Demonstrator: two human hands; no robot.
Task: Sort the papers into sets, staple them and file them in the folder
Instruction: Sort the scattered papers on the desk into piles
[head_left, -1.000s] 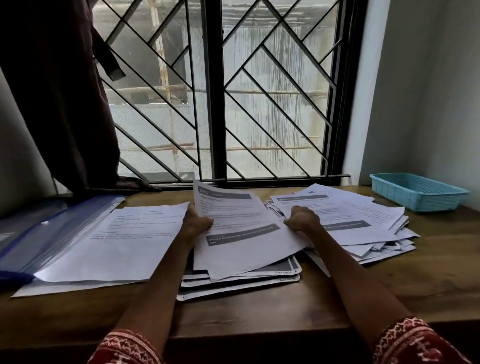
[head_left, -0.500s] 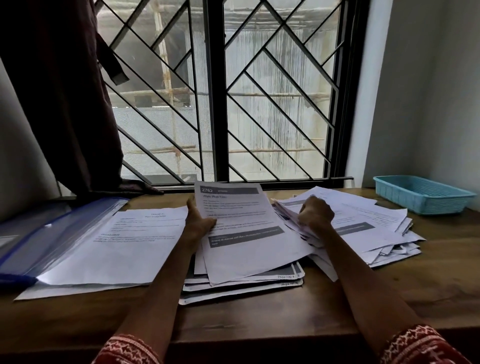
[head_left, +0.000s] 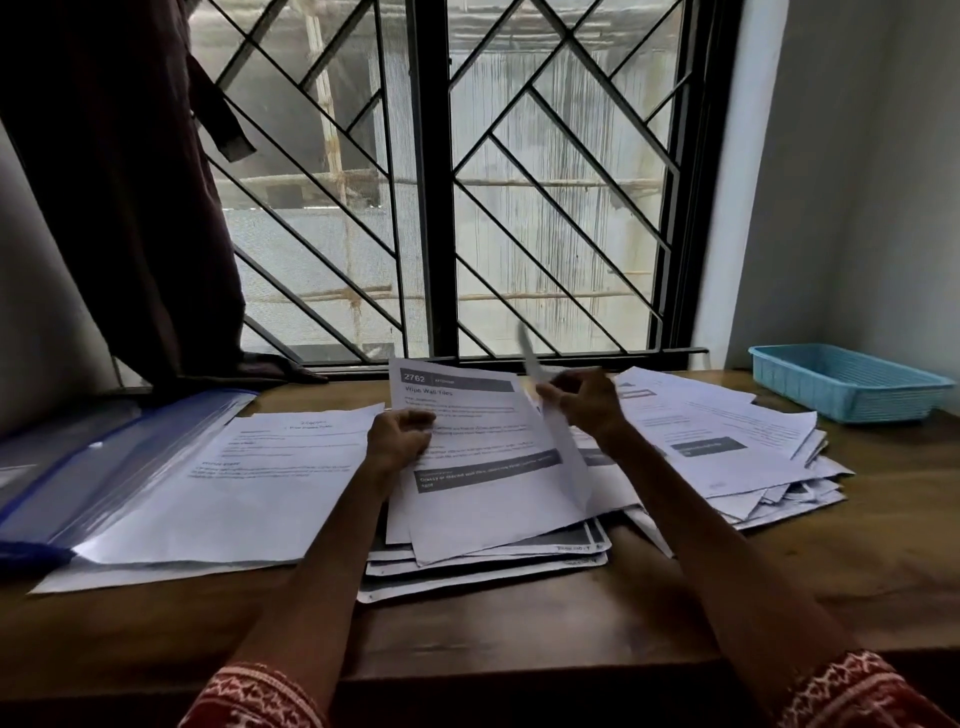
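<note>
The sorting was under way and, by the look of it, far from finished. The left hand (head_left: 397, 439) rested on the left edge of the top sheet (head_left: 488, 457) of the middle stack (head_left: 483, 558), fingers loosely curled over the margin, steadying it more than gripping it. That sheet carried the heading "2762" and a title that read like "Wipe Wall Tiles". The right hand (head_left: 584, 402) was raised just above the stack and pinched a single sheet (head_left: 558, 441) by its upper edge, so the page hung on edge, blurred, between the middle stack and the loose heap (head_left: 727, 441) to the right.

The heap on the right lay fanned and uneven on the worktop (head_left: 519, 623), which suggested that many pages had not been sorted. On the left, a few sheets (head_left: 249, 483) lay flat, partly over the open blue folder (head_left: 104, 467); whether they were already filed or only laid there could not be told. No stapler showed anywhere in view, and no staple could be made out on any set. A light blue basket (head_left: 847, 384) stood at the far right, its contents hidden.

Judged from this, sets were only being gathered: the rest of the sorting, all the stapling and most of the filing remained.
</note>
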